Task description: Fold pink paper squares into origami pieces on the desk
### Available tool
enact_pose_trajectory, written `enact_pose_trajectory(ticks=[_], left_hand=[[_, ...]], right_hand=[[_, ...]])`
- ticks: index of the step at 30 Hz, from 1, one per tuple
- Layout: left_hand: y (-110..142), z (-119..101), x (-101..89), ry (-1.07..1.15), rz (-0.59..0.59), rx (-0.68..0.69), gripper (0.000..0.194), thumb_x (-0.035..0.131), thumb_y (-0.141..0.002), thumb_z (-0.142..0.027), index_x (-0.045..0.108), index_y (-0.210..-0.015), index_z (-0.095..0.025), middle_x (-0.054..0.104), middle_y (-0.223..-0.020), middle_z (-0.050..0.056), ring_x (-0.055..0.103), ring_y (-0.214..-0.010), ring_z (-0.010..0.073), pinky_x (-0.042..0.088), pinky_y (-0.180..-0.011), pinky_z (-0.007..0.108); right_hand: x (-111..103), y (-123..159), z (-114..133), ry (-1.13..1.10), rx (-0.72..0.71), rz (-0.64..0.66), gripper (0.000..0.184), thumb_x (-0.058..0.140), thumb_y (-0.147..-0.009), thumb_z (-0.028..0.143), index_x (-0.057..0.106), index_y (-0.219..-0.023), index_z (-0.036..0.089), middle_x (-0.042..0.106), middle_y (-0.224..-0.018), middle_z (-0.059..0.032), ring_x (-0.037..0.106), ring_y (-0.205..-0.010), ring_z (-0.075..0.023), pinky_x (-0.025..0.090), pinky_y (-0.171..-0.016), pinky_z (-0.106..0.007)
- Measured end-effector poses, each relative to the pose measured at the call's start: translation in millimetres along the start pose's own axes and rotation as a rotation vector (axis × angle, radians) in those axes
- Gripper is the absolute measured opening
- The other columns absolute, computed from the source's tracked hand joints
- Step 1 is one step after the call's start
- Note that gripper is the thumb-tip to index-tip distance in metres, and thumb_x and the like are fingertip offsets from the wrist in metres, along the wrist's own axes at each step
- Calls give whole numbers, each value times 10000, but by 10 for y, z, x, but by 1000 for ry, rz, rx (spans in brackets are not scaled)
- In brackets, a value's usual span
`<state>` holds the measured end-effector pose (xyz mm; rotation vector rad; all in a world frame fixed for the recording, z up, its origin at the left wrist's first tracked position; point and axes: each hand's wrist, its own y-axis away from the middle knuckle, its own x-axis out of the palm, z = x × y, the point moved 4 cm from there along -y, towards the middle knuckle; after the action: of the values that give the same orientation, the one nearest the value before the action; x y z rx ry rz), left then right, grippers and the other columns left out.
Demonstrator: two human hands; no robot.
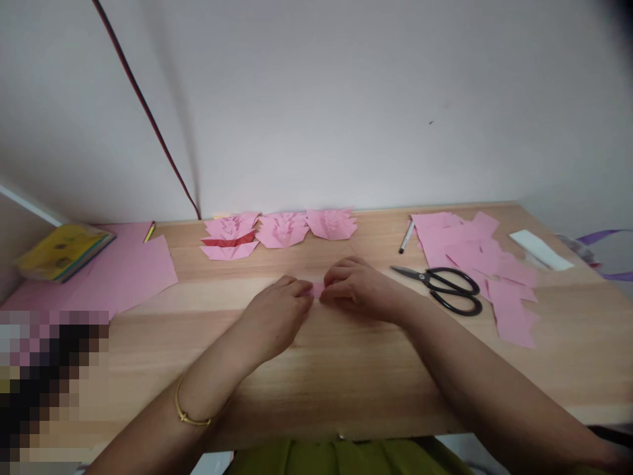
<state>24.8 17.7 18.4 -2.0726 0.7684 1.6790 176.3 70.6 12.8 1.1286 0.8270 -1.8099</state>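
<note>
Left hand (pixel 277 315) and right hand (pixel 364 290) come close together on the small pink paper (pixel 317 289), which lies to the left of the scissors (pixel 425 278) and about level with them. Thumb and fingertips of the left hand pinch its left end; the right hand, fingers curled, pinches its right end, so only a short middle part shows. Any folds or layers are hidden. It should handle as very light and soft, easy to crease, quick to tear if tugged, and unlikely to slip; the opposite edges seem the surest hold, with pressure kept gentle. Both wrists hang low over the bench (pixel 316 389), palms downward. The left forearm, wearing a gold bracelet (pixel 184 417), slants in well left of the scissors, while the right forearm passes just on their near side. Outward from there, a pen (pixel 407 236) lies just beyond the scissors, pink scraps (pixel 469 257) spread to their right, with a white slip (pixel 539 251) farther right. Folded pink papers (pixel 284 236) line the back, beyond and left of the scissors; pink sheets (pixel 153 267) and a yellow packet (pixel 64 254) lie far to their left
</note>
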Motion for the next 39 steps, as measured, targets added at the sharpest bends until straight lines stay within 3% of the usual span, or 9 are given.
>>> enact_pose_trajectory(ticks=[9, 14, 20, 22, 26, 33, 39], left_hand=[[-17, -56, -61, -2, -23, 10, 214, 435, -898, -177, 640, -952, -146, 616, -1086, 99, 522, -1019, 204, 401, -928, 356], [-10, -55, -45, -9, -6, -10, 204, 440, -902, -202, 635, -911, -143, 615, -1022, 100, 529, -997, 206, 401, -919, 362], [-9, -58, -18, -22, 5, -58, 157, 507, -865, -236, 632, -883, -142, 602, -962, 90, 511, -988, 223, 402, -918, 365], [-9, -61, -17, -20, 4, -75, 154, 519, -855, -237, 632, -895, -140, 598, -957, 86, 504, -979, 223, 405, -913, 362], [-1, -61, -18, -20, -12, -86, 170, 533, -838, -222, 625, -949, -131, 594, -966, 88, 494, -976, 225, 403, -912, 362], [39, -48, -56, -95, 16, -100, 216, 464, -869, -213, 647, -787, -133, 577, -831, 90, 498, -853, 226, 418, -808, 370], [95, 13, -106, -143, 46, -193, 243, 446, -874, -226, 663, -782, -169, 581, -874, 95, 507, -849, 231, 430, -723, 365]], right_hand=[[-95, 57, 19, -52, 54, 44, 188, 553, -853, 172, 716, -795, 244, 683, -1016, -16, 600, -956, -164, 378, -886, -351], [-129, 102, -75, -71, 78, 16, 199, 572, -769, 91, 698, -691, 223, 678, -1016, -12, 600, -939, -172, 395, -863, -334], [-36, -13, -92, 8, 174, -157, 199, 494, -866, 156, 661, -971, 180, 664, -941, -67, 578, -902, -184, 353, -855, -340], [36, -69, -22, 26, 184, -173, 199, 471, -900, 199, 656, -970, 179, 657, -910, -70, 567, -889, -180, 321, -858, -344], [132, -129, 54, 31, 200, -160, 189, 496, -911, 284, 667, -946, 211, 646, -876, -58, 541, -858, -171, 274, -834, -339], [103, -127, -10, -22, 185, -100, 197, 505, -911, 308, 678, -942, 220, 654, -889, -44, 556, -852, -155, 260, -822, -327], [101, -120, -8, -24, 182, -96, 208, 494, -915, 306, 680, -962, 225, 662, -921, -52, 564, -876, -167, 262, -834, -341]])
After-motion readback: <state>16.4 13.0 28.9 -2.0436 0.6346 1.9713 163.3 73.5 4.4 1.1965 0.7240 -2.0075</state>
